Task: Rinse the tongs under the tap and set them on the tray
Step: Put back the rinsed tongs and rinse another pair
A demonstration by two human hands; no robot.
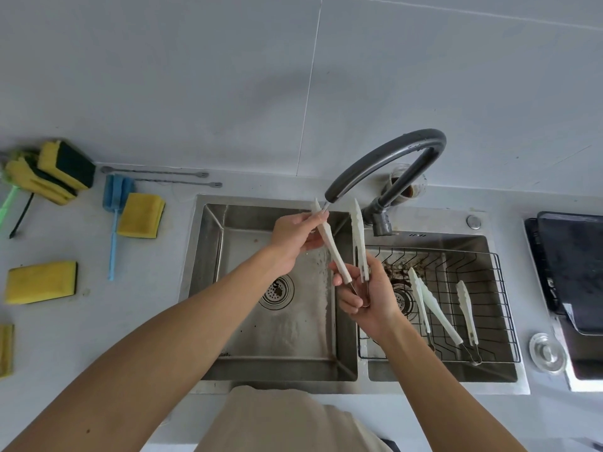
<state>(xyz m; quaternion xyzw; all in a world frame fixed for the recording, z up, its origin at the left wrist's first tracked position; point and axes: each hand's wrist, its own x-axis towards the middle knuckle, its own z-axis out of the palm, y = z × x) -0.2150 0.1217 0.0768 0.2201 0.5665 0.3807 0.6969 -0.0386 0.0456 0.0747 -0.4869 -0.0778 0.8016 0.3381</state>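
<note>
Both hands hold white tongs (330, 244) under the tap (385, 161), over the steel sink (280, 321): left hand (293, 243) grips one arm, right hand (368, 298) the hinge. Grey counter (98, 321) and wall (228, 76) surround the sink; dark tray (571, 269) right of it.

Yellow sponges (141, 215) and a blue brush (115, 203) lie on the grey bench (98, 321); a glass lid (547, 352) sits far right.

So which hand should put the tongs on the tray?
Probably the right hand: it grips the tongs at their hinge end and is nearer the dark tray on the right.
</note>
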